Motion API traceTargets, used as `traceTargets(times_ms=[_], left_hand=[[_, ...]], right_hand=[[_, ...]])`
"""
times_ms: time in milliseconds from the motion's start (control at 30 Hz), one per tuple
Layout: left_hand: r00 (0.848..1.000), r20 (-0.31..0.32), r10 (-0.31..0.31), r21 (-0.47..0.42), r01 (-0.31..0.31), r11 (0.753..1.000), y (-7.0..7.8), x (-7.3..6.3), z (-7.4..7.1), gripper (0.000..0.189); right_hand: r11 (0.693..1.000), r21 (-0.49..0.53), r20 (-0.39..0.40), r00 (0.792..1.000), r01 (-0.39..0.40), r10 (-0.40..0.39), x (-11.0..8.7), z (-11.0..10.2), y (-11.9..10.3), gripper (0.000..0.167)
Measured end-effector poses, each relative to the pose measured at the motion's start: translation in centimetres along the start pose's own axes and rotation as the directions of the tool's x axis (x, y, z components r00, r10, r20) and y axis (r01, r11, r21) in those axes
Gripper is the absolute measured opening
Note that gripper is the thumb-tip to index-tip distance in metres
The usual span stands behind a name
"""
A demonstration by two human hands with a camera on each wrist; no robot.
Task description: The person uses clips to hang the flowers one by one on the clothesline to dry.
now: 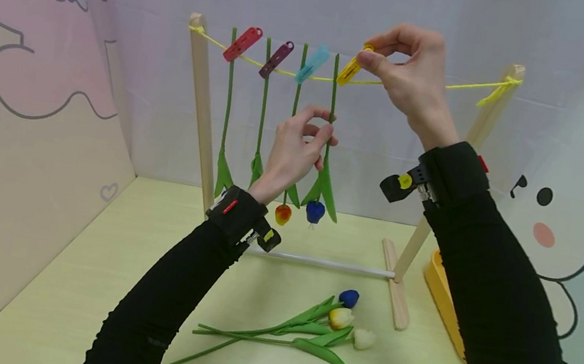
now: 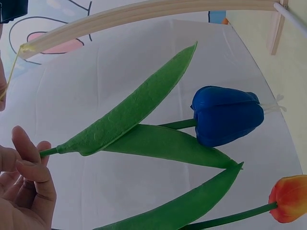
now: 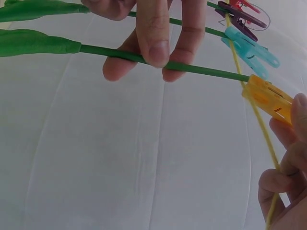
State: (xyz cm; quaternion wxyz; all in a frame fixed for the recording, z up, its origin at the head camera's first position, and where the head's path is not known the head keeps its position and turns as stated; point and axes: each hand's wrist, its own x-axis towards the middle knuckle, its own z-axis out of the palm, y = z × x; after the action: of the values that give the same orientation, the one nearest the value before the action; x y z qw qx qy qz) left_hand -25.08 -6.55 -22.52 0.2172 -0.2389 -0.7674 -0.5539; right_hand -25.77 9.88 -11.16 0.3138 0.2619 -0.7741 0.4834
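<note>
My right hand [image 1: 414, 74] pinches the tail end of a yellow clothespin [image 1: 349, 71] at the yellow string [image 1: 467, 87]. In the right wrist view, the front of that clothespin [image 3: 266, 97] sits where the stem's end meets the string. Lower down, my left hand [image 1: 296, 151] holds the green stem of a blue tulip [image 1: 314, 212] between thumb and fingers; the bloom [image 2: 228, 116] hangs head down. Left of it, a red-orange tulip [image 1: 282, 214] hangs under a light blue clothespin [image 1: 313, 64]. Purple [image 1: 276, 59] and red [image 1: 242, 44] clothespins hold two further stems, whose blooms are mostly hidden.
A wooden post [image 1: 202, 106] and another post [image 1: 491, 114] carry the string, with a white bar [image 1: 325, 264] low between them. Blue [image 1: 349, 298], yellow-white [image 1: 341, 318] and white [image 1: 363, 339] tulips lie on the table [image 1: 81, 301]. A yellow container [image 1: 444, 299] stands at the right.
</note>
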Motion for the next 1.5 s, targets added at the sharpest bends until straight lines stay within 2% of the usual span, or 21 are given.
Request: traceTargets(times_ms=[433,833,967,1200,1500], left_hand=[[1.000,0.000,-0.026,0.013,0.026,1.000,0.02,-0.05,-0.04,0.025],[1.000,0.005,-0.018,0.014,0.018,1.000,-0.05,0.03,-0.11,0.024],[1.000,0.005,-0.006,0.012,0.006,1.000,-0.13,0.08,-0.13,0.023],[1.000,0.006,-0.009,0.010,0.009,1.000,-0.03,0.01,-0.16,0.024],[1.000,0.002,-0.026,0.027,0.025,0.999,0.06,-0.08,-0.25,0.024]], right_hand=[[0.999,-0.012,0.016,0.999,-0.035,0.035,0.09,0.20,-0.03,0.012],[0.998,-0.015,0.017,0.998,-0.054,0.055,0.13,0.64,-0.03,0.013],[0.998,-0.008,0.016,0.998,-0.059,0.059,0.12,0.69,-0.02,0.008],[0.997,0.022,0.010,0.997,-0.074,0.074,0.07,0.75,-0.08,0.020],[0.994,-0.007,0.043,0.993,-0.107,0.107,0.14,0.68,-0.06,0.015]])
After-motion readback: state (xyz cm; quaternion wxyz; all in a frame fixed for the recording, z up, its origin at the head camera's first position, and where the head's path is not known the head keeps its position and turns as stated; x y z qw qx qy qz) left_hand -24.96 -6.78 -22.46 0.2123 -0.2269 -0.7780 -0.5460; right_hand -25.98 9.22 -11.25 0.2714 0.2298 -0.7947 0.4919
